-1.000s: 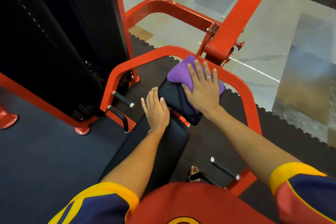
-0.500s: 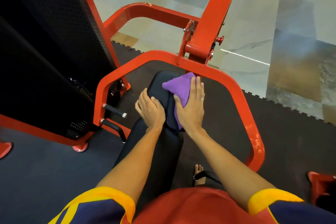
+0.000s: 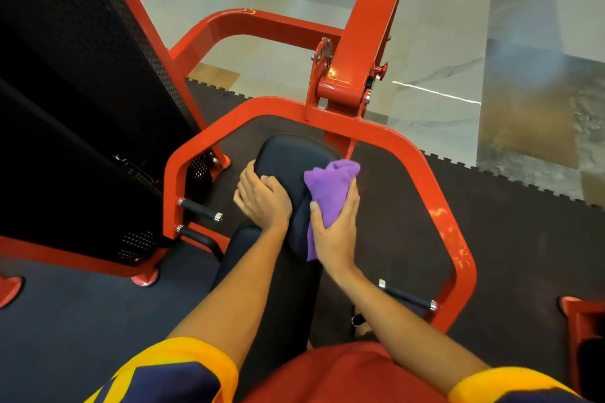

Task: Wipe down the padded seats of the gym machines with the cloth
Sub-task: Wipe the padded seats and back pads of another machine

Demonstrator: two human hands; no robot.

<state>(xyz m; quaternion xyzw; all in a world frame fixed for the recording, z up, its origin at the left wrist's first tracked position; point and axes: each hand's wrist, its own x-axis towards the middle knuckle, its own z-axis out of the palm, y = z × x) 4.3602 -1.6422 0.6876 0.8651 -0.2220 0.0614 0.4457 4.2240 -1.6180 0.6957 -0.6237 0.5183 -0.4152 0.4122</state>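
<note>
A black padded seat (image 3: 291, 157) of a red gym machine sits in the middle of the head view, with a longer black pad (image 3: 262, 278) running back toward me below it. My right hand (image 3: 337, 226) grips a bunched purple cloth (image 3: 329, 193) and holds it against the right side of the upper pad. My left hand (image 3: 262, 196) curls over the pad's left edge, thumb on top, holding it. Part of the pad is hidden under both hands.
A red tubular frame (image 3: 438, 193) rings the pad. A red arm (image 3: 370, 26) rises at the back. Black handles (image 3: 199, 209) stick out on the left and another handle (image 3: 407, 296) on the right. A black perforated weight-stack cover (image 3: 75, 75) stands left. Dark rubber matting (image 3: 507, 239) meets tiled floor beyond.
My right hand has slid the cloth from the top of the pad down onto its right side and now bunches it. My left hand has shifted from resting flat to gripping the left edge.
</note>
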